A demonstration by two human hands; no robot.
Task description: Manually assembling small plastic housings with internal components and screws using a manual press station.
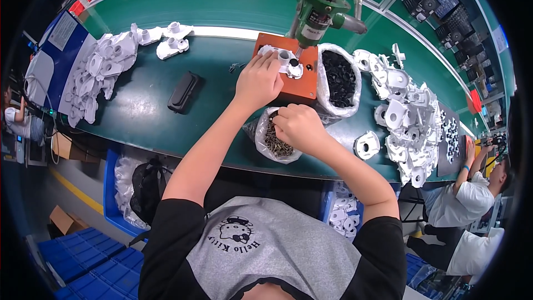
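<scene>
My left hand (258, 80) is closed on a white plastic part (285, 56), which lies on an orange fixture block (302, 88). A small black piece (294, 62) sits on that part. Directly above is the tip of a green machine head (316, 14), likely a screwdriving press. My right hand (300, 126) is curled over a clear plastic bag of brass-coloured screws (276, 143). Its fingertips are bent together at the bag's mouth; whatever they pinch is hidden.
Behind the right hand stands a bag of black pieces (338, 78). White parts are heaped at the right (411, 128) and left (100, 72) of the green bench. A black case (185, 92) lies left of my arm. A co-worker (463, 197) works at the far right.
</scene>
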